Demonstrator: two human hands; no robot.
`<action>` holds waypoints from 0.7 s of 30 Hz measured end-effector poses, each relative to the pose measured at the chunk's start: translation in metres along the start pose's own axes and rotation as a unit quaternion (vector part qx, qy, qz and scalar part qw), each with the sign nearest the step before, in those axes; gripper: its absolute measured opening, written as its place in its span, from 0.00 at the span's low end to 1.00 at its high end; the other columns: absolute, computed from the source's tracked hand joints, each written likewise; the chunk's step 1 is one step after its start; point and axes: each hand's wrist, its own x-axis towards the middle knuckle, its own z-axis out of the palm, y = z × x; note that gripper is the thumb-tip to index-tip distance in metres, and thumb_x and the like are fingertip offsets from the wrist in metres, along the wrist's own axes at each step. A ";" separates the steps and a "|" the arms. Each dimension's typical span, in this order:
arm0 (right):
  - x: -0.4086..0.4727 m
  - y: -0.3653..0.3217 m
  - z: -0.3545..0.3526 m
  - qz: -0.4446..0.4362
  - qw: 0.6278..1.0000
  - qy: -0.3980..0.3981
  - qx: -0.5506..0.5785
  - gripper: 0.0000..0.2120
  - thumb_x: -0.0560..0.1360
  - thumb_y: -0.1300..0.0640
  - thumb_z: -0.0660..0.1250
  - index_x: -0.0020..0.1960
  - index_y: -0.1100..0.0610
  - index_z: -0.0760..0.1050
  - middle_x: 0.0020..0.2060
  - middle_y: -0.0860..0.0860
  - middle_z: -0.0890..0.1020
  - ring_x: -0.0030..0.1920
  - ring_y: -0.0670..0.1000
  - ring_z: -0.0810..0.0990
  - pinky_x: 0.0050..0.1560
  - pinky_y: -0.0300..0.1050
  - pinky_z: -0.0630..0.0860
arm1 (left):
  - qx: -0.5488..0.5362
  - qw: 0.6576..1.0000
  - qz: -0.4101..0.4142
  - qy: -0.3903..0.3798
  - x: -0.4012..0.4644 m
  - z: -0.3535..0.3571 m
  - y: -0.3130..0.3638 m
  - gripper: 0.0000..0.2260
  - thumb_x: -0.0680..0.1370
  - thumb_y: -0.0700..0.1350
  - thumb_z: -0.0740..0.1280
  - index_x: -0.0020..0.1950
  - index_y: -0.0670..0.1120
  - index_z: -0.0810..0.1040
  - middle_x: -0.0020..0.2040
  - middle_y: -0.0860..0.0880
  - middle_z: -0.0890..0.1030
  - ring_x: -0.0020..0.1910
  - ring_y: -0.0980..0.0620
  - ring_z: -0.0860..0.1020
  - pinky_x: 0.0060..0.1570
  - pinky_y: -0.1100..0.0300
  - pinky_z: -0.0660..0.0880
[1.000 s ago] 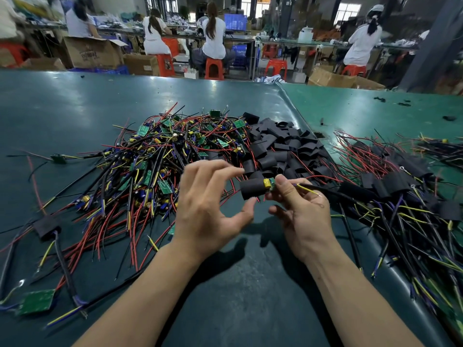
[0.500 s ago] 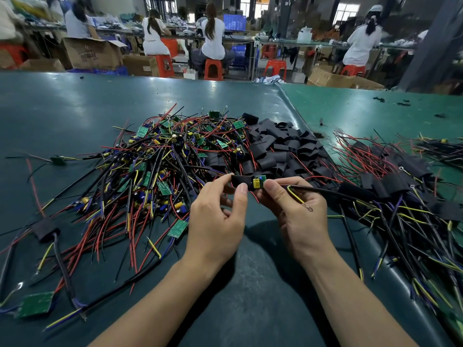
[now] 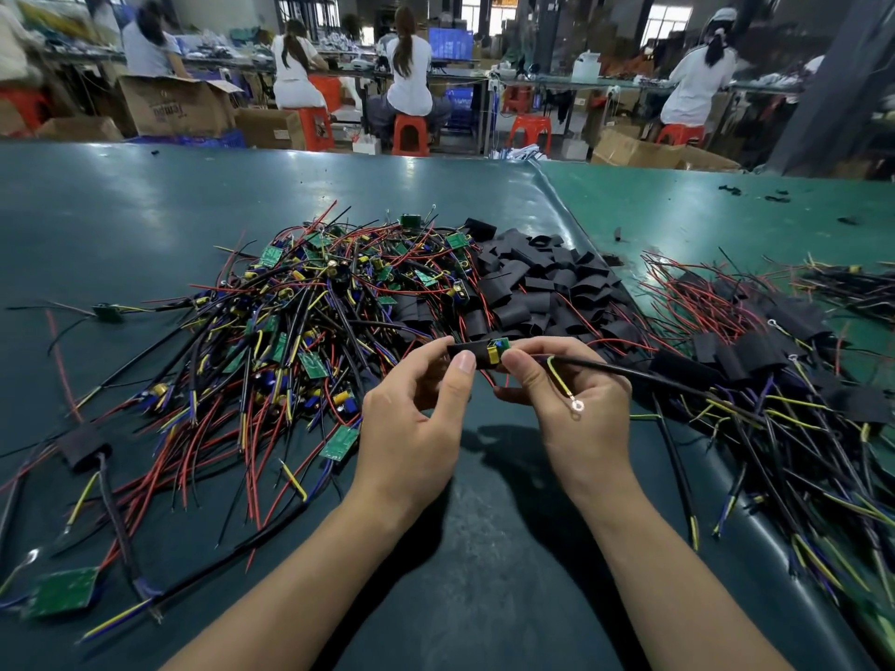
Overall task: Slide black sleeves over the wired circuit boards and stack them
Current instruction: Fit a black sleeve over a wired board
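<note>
A heap of unsleeved wired boards (image 3: 310, 326) lies at left. The left hand (image 3: 411, 423) pinches the black sleeve (image 3: 467, 355) — thumb on its front. The circuit board (image 3: 499, 348) pokes out rightward, clamped in the right hand (image 3: 571, 404). Sleeved boards (image 3: 755, 360) lie farther right.
</note>
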 end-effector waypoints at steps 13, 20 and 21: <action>0.001 0.003 0.001 0.024 0.999 -0.003 0.028 0.02 0.73 0.66 0.73 0.42 0.61 0.81 0.36 0.52 0.85 0.40 0.52 0.86 0.37 0.41 0.81 | -0.077 0.995 -0.017 -0.059 -0.001 -0.001 0.003 0.22 0.74 0.57 0.66 0.65 0.50 0.77 0.47 0.48 0.83 0.38 0.54 0.82 0.41 0.65 0.76; -0.001 0.006 0.003 0.080 0.996 -0.009 0.041 0.04 0.73 0.67 0.73 0.41 0.61 0.81 0.34 0.55 0.85 0.38 0.54 0.86 0.37 0.42 0.81 | -0.095 0.992 -0.027 -0.075 -0.001 0.000 0.000 0.23 0.74 0.54 0.63 0.68 0.49 0.75 0.53 0.41 0.81 0.39 0.55 0.82 0.41 0.65 0.76; -0.001 0.007 0.004 0.095 0.994 -0.009 0.057 0.04 0.72 0.67 0.72 0.41 0.61 0.81 0.34 0.55 0.85 0.37 0.55 0.86 0.37 0.43 0.81 | -0.098 0.992 -0.032 -0.077 0.000 -0.001 0.000 0.24 0.74 0.54 0.63 0.68 0.48 0.75 0.53 0.39 0.80 0.39 0.54 0.82 0.41 0.64 0.76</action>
